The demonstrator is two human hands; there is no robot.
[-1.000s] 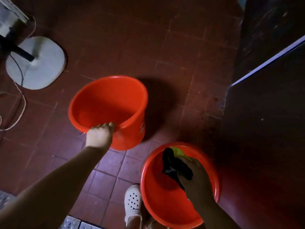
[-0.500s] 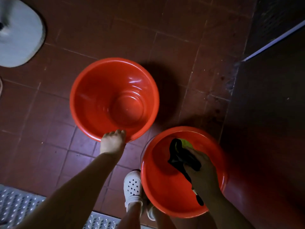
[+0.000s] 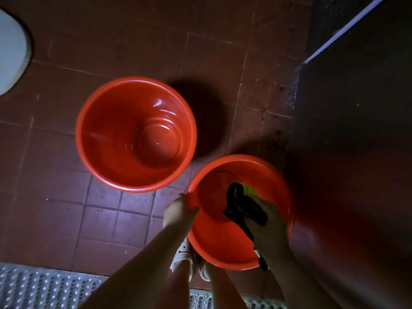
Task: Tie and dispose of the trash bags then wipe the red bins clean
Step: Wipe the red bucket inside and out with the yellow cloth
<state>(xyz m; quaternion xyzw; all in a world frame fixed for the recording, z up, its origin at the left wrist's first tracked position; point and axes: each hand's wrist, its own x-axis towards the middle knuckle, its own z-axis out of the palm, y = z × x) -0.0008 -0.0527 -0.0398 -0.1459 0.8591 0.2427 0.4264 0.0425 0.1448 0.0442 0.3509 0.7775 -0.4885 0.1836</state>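
Two red bins stand on the dark red tiled floor. The left bin point(image 3: 107, 172) is upright with nothing inside it and no hand on it. The right bin point(image 3: 214, 248) is close to my feet. My left hand point(image 3: 178, 214) grips its left rim. My right hand point(image 3: 267, 221) reaches inside that bin and holds a black and yellow-green cloth point(image 3: 240, 204) against the inner wall. A black strip of the cloth hangs over the near rim.
A white fan base point(image 3: 11, 52) lies at the far left. A dark wall or door point(image 3: 356, 152) with a pale edge strip runs along the right. A perforated metal grate point(image 3: 44, 288) crosses the bottom. My white clog point(image 3: 182, 253) shows under the bin.
My left hand let go of the left bin's rim and moved right onto the right bin's rim. The left bin now stands upright on its own. My right hand stays inside with the cloth.
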